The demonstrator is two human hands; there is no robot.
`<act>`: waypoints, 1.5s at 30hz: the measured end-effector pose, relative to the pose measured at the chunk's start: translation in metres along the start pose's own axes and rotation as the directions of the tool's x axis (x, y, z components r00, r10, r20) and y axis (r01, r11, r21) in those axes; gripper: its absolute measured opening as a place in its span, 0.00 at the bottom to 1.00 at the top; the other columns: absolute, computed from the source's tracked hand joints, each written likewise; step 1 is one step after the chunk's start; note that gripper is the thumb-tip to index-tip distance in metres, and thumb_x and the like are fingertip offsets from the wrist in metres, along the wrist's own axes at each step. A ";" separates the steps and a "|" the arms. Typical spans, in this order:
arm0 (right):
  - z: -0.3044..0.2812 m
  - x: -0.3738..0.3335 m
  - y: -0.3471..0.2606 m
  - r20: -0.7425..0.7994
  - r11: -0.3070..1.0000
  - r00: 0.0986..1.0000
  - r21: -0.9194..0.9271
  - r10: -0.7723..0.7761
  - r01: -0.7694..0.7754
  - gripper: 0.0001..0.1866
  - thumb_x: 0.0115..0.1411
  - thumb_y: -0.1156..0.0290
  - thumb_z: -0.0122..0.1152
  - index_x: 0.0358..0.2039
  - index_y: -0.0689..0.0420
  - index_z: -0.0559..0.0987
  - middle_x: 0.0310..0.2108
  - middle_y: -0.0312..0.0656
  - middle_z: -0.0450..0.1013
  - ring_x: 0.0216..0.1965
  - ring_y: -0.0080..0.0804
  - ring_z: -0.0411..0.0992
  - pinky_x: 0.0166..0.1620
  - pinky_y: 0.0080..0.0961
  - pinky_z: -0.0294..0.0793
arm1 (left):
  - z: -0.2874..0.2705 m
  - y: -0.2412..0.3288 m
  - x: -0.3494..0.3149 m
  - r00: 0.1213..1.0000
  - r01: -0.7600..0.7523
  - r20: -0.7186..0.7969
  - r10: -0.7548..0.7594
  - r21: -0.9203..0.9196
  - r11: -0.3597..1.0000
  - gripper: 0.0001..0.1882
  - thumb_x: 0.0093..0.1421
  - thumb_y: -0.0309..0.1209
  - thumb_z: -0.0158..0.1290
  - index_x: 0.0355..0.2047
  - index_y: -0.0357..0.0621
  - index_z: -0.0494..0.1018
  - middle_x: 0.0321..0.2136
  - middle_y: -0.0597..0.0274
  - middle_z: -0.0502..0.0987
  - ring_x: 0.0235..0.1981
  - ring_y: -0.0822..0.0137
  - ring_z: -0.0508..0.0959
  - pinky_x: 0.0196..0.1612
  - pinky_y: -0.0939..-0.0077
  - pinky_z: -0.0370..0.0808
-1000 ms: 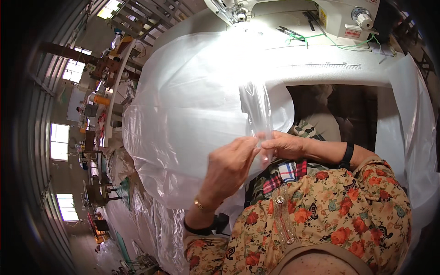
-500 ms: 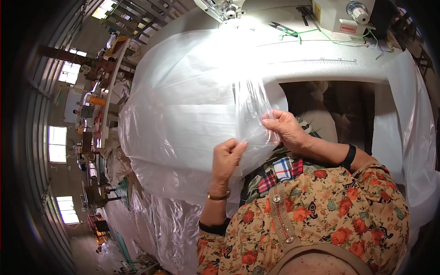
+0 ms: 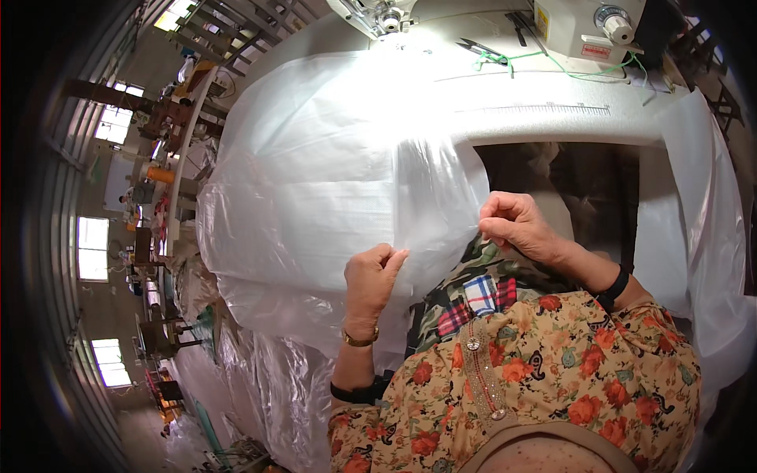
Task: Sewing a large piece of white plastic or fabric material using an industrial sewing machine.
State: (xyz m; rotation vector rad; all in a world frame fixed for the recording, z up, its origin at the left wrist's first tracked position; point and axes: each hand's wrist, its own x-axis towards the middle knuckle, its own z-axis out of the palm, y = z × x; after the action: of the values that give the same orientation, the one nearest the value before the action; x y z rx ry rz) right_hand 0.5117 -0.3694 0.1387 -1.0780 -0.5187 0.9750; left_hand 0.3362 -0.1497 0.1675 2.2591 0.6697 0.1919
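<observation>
A large sheet of translucent plastic (image 3: 292, 213) lies over the left part of the pale sewing machine table (image 3: 536, 118) and hangs down toward my lap. My left hand (image 3: 369, 285) is closed in a pinch on this sheet, thumb and forefinger together near its front part. At the sheet's right edge, my right hand (image 3: 520, 227) pinches with curled fingers, and the plastic runs up to its fingertips. Between the two hands the film lies fairly smooth. The sheet's far end reaches the brightly lit sewing machine head (image 3: 388, 17), where glare hides detail.
Thread snips (image 3: 482, 50) and green thread (image 3: 568, 72) lie at the back of the table. The machine's handwheel (image 3: 615, 25) stands at the back right. More plastic film (image 3: 710, 229) hangs at the right, and crumpled film (image 3: 276, 394) lies at lower left.
My hands have moved farther apart, the left one leftward and down, the right one rightward. The bunched folds of plastic between them have spread out flatter.
</observation>
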 end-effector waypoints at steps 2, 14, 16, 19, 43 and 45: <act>-0.025 0.003 0.020 -0.001 0.997 0.999 -0.065 -0.048 0.048 0.09 0.66 0.66 0.59 0.34 0.58 0.75 0.24 0.29 0.71 0.21 0.13 0.67 0.23 0.13 0.66 | 0.000 0.017 0.003 0.990 -0.117 -0.052 0.131 0.223 0.968 0.12 0.57 0.35 0.63 0.29 0.37 0.77 0.23 0.55 0.77 0.23 0.63 0.75 0.26 0.69 0.69; -0.005 0.032 0.009 -0.141 0.982 0.990 -0.178 0.029 -0.054 0.15 0.64 0.62 0.61 0.28 0.61 0.79 0.19 0.31 0.68 0.17 0.13 0.63 0.19 0.15 0.61 | -0.018 -0.008 0.074 0.934 -0.252 0.068 0.350 0.821 0.512 0.40 0.51 0.44 0.66 0.63 0.54 0.63 0.59 0.63 0.67 0.57 0.64 0.70 0.68 0.37 0.48; -0.018 0.029 0.021 -0.152 0.976 0.988 -0.210 0.019 -0.051 0.15 0.64 0.62 0.60 0.28 0.61 0.79 0.18 0.30 0.67 0.17 0.14 0.63 0.20 0.15 0.61 | -0.027 -0.023 0.076 0.966 -0.190 0.077 0.248 0.862 0.471 0.44 0.48 0.42 0.69 0.64 0.56 0.62 0.60 0.62 0.65 0.59 0.64 0.68 0.66 0.36 0.50; -0.046 0.024 0.026 -0.214 0.939 0.976 -0.322 0.048 -0.117 0.14 0.63 0.62 0.61 0.27 0.62 0.78 0.15 0.32 0.67 0.16 0.18 0.66 0.22 0.19 0.65 | -0.039 -0.017 0.079 0.842 -0.209 -0.044 0.538 0.892 0.401 0.46 0.48 0.41 0.69 0.65 0.56 0.60 0.62 0.60 0.63 0.62 0.63 0.64 0.66 0.34 0.50; 0.016 0.106 0.037 0.550 0.167 0.835 -0.821 -0.023 0.545 0.25 0.61 0.48 0.60 0.39 0.61 0.79 0.35 0.47 0.78 0.42 0.46 0.75 0.50 0.39 0.68 | -0.167 -0.054 0.007 0.701 -0.203 -0.438 0.563 0.634 0.746 0.11 0.66 0.34 0.51 0.39 0.40 0.76 0.40 0.57 0.79 0.47 0.58 0.76 0.61 0.54 0.62; 0.032 0.097 0.018 0.428 0.504 0.894 -0.748 -0.130 0.431 0.29 0.63 0.45 0.57 0.47 0.62 0.78 0.40 0.52 0.79 0.47 0.48 0.75 0.53 0.38 0.69 | -0.221 -0.069 -0.046 0.503 -0.476 -0.475 0.722 0.546 0.690 0.21 0.68 0.44 0.47 0.41 0.34 0.75 0.42 0.50 0.78 0.45 0.52 0.76 0.56 0.54 0.69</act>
State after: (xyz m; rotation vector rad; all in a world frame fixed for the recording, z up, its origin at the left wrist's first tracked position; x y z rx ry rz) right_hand 0.5287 -0.2682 0.1269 -1.6133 -1.5109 0.5656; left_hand 0.1958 0.0055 0.2771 2.6922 0.1748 1.4119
